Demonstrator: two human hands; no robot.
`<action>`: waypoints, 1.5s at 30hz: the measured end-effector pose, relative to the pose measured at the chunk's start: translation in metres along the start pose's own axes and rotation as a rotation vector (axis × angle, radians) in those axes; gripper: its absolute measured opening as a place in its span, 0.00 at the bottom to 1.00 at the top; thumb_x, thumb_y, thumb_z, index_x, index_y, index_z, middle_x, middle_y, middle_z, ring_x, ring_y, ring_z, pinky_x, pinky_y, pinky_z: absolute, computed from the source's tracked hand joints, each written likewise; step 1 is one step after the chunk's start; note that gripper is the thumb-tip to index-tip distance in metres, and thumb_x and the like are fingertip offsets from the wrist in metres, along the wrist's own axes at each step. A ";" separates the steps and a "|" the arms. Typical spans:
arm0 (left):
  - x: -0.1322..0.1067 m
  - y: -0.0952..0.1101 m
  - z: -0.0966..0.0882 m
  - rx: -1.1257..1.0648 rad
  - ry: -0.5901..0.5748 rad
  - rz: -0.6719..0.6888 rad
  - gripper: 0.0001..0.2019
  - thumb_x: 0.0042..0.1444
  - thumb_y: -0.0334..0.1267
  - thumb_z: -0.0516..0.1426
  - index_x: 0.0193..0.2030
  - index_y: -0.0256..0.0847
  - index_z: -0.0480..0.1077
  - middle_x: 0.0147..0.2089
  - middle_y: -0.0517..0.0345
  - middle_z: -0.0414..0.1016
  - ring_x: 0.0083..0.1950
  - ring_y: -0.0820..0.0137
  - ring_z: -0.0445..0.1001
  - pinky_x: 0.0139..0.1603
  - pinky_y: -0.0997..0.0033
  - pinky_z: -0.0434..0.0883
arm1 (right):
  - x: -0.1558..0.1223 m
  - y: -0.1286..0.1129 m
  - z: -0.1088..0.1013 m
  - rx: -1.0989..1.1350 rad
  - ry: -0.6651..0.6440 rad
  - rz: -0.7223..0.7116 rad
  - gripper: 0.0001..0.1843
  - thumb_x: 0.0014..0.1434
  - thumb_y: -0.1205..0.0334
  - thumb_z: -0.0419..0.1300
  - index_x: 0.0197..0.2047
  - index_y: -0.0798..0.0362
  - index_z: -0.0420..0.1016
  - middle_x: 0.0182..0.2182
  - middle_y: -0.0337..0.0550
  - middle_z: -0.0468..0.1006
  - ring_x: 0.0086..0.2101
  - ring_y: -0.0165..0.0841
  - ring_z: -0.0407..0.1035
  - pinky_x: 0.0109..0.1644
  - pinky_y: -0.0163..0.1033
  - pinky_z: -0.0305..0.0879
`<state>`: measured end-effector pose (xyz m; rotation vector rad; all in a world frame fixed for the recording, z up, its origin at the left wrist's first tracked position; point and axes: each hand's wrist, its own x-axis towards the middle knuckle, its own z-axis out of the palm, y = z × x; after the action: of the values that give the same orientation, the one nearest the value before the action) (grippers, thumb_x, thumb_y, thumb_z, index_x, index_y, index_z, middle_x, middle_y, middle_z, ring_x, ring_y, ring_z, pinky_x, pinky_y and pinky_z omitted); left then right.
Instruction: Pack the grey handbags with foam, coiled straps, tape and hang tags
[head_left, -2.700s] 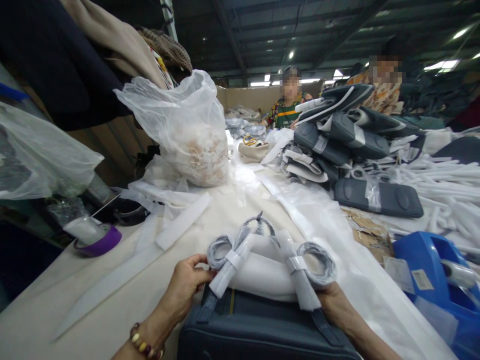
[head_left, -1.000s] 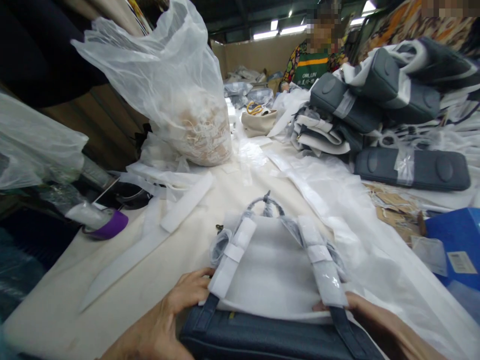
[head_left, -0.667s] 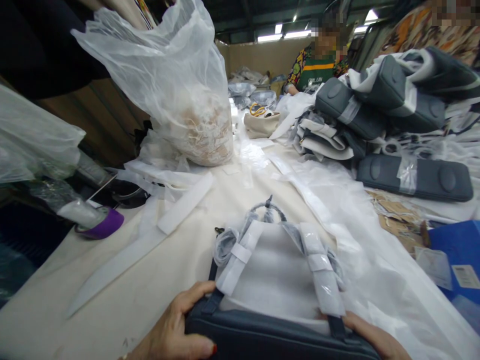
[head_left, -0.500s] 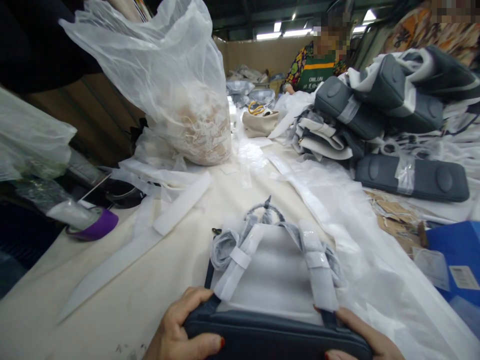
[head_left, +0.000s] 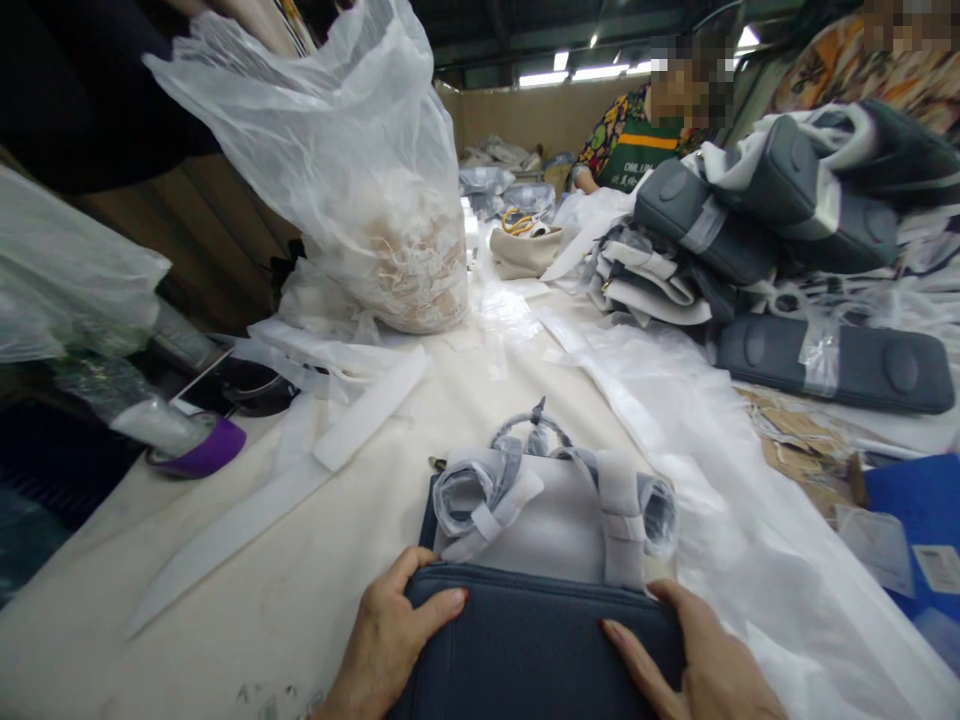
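Note:
In the head view a dark blue handbag (head_left: 536,645) is at the near edge of the table, its smooth dark panel facing me. My left hand (head_left: 390,630) grips its left side, thumb on the front and fingers around the upper corner. My right hand (head_left: 694,650) clasps the right side the same way, thumb pressed on the panel. Behind the top edge are handles wrapped in white foam strips (head_left: 622,510) and coiled straps in clear plastic (head_left: 472,495). A pale grey surface shows between the handles.
A large clear plastic sack (head_left: 390,230) stands on the left, near a purple tape roll (head_left: 199,450). Dark padded bag pieces (head_left: 832,365) are piled at right, above a blue box (head_left: 911,490). White foam strips (head_left: 277,520) lie at left. A person (head_left: 637,150) is across the table.
The bag has tipped so more of its dark panel faces me, and its upper edge is higher. Both hands have moved up with it, and the wrapped handles have sagged.

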<state>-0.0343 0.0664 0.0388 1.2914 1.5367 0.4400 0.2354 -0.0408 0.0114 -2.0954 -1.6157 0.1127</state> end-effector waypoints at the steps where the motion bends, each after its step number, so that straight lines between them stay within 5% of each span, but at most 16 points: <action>1: 0.000 0.002 -0.001 0.018 0.010 0.015 0.18 0.40 0.52 0.62 0.32 0.40 0.68 0.24 0.63 0.71 0.30 0.66 0.70 0.31 0.72 0.67 | 0.002 -0.001 0.000 -0.078 0.110 -0.135 0.24 0.55 0.44 0.57 0.48 0.53 0.68 0.36 0.52 0.78 0.35 0.47 0.73 0.35 0.47 0.67; 3: -0.002 0.005 -0.001 0.044 0.022 0.036 0.17 0.40 0.51 0.61 0.31 0.40 0.68 0.24 0.63 0.70 0.30 0.65 0.70 0.32 0.71 0.66 | 0.008 -0.012 0.003 -0.126 0.216 -0.408 0.20 0.57 0.53 0.58 0.51 0.52 0.67 0.42 0.53 0.76 0.40 0.46 0.71 0.41 0.47 0.65; 6: -0.006 0.009 -0.002 0.101 0.032 0.060 0.17 0.42 0.51 0.60 0.34 0.40 0.68 0.26 0.61 0.71 0.32 0.63 0.71 0.34 0.68 0.68 | 0.016 -0.037 0.011 -0.003 0.064 -0.659 0.16 0.59 0.67 0.53 0.50 0.48 0.68 0.39 0.45 0.75 0.39 0.38 0.70 0.43 0.41 0.64; 10: -0.011 0.014 0.005 0.364 0.270 0.316 0.18 0.49 0.45 0.57 0.44 0.38 0.68 0.43 0.49 0.74 0.46 0.56 0.72 0.50 0.56 0.67 | 0.020 -0.052 0.021 0.073 -0.041 -0.626 0.16 0.60 0.71 0.52 0.48 0.46 0.69 0.39 0.43 0.73 0.40 0.36 0.67 0.43 0.39 0.63; 13: -0.004 0.027 0.019 0.595 0.478 0.586 0.28 0.51 0.42 0.57 0.58 0.36 0.60 0.60 0.39 0.62 0.60 0.51 0.63 0.56 0.49 0.63 | 0.019 -0.051 0.021 0.104 -0.002 -0.627 0.14 0.61 0.70 0.51 0.47 0.47 0.70 0.38 0.43 0.72 0.38 0.35 0.67 0.42 0.39 0.63; 15: 0.006 0.040 0.030 0.724 0.518 0.642 0.37 0.50 0.42 0.59 0.64 0.35 0.50 0.65 0.33 0.52 0.63 0.48 0.57 0.55 0.48 0.64 | 0.018 -0.052 0.019 0.121 0.041 -0.627 0.13 0.62 0.69 0.49 0.46 0.48 0.70 0.36 0.43 0.71 0.37 0.35 0.66 0.41 0.40 0.63; 19: 0.020 0.057 0.047 0.897 0.556 0.648 0.41 0.48 0.39 0.62 0.65 0.32 0.47 0.61 0.31 0.56 0.60 0.46 0.60 0.53 0.48 0.66 | 0.017 -0.056 0.016 0.142 0.054 -0.621 0.14 0.62 0.70 0.49 0.46 0.49 0.71 0.36 0.43 0.71 0.36 0.36 0.65 0.40 0.41 0.63; 23: 0.020 0.049 0.054 0.971 0.621 0.873 0.36 0.48 0.32 0.60 0.64 0.31 0.50 0.58 0.33 0.59 0.58 0.46 0.61 0.54 0.47 0.64 | 0.016 -0.056 0.018 0.155 0.046 -0.608 0.13 0.59 0.72 0.53 0.45 0.50 0.71 0.36 0.44 0.70 0.37 0.37 0.64 0.41 0.42 0.63; 27: 0.019 0.045 0.047 0.737 0.523 1.058 0.35 0.42 0.29 0.57 0.61 0.28 0.55 0.55 0.35 0.60 0.57 0.49 0.61 0.56 0.49 0.64 | 0.015 -0.056 0.020 0.156 0.062 -0.605 0.13 0.58 0.73 0.54 0.45 0.50 0.71 0.36 0.43 0.69 0.37 0.37 0.63 0.41 0.42 0.61; 29: 0.021 0.051 0.037 0.474 0.376 1.010 0.34 0.38 0.30 0.58 0.57 0.30 0.60 0.52 0.40 0.64 0.54 0.53 0.64 0.55 0.52 0.64 | 0.015 -0.056 0.021 0.153 0.082 -0.617 0.14 0.58 0.73 0.54 0.45 0.50 0.71 0.36 0.43 0.69 0.37 0.37 0.63 0.40 0.42 0.61; 33: 0.028 0.066 0.014 -0.221 -0.072 0.602 0.24 0.32 0.34 0.61 0.43 0.36 0.70 0.39 0.54 0.72 0.44 0.60 0.70 0.48 0.61 0.67 | 0.014 -0.055 0.022 0.148 0.095 -0.618 0.15 0.57 0.73 0.56 0.46 0.50 0.71 0.36 0.44 0.69 0.37 0.37 0.62 0.41 0.42 0.60; 35: 0.033 0.069 0.007 -0.395 -0.211 0.453 0.19 0.35 0.40 0.59 0.37 0.35 0.71 0.31 0.55 0.73 0.35 0.63 0.72 0.40 0.63 0.69 | 0.014 -0.054 0.023 0.149 0.089 -0.619 0.16 0.56 0.74 0.57 0.46 0.50 0.70 0.37 0.44 0.69 0.38 0.37 0.62 0.42 0.43 0.60; 41: 0.050 0.067 0.005 -0.401 -0.239 0.350 0.21 0.42 0.50 0.53 0.33 0.31 0.71 0.31 0.44 0.76 0.35 0.58 0.75 0.41 0.56 0.71 | 0.013 -0.053 0.024 0.141 0.084 -0.612 0.17 0.54 0.74 0.58 0.46 0.49 0.70 0.38 0.44 0.69 0.38 0.38 0.62 0.42 0.43 0.59; 45: 0.049 0.065 0.005 -0.288 -0.054 0.349 0.22 0.47 0.49 0.56 0.43 0.32 0.66 0.36 0.45 0.74 0.38 0.58 0.75 0.42 0.53 0.71 | 0.014 -0.055 0.022 0.152 0.087 -0.604 0.16 0.55 0.74 0.58 0.45 0.49 0.71 0.36 0.43 0.69 0.37 0.37 0.62 0.42 0.42 0.60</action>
<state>0.0079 0.1304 0.0655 1.3302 1.1536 0.8114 0.1828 -0.0106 0.0189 -1.4082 -2.0350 -0.0570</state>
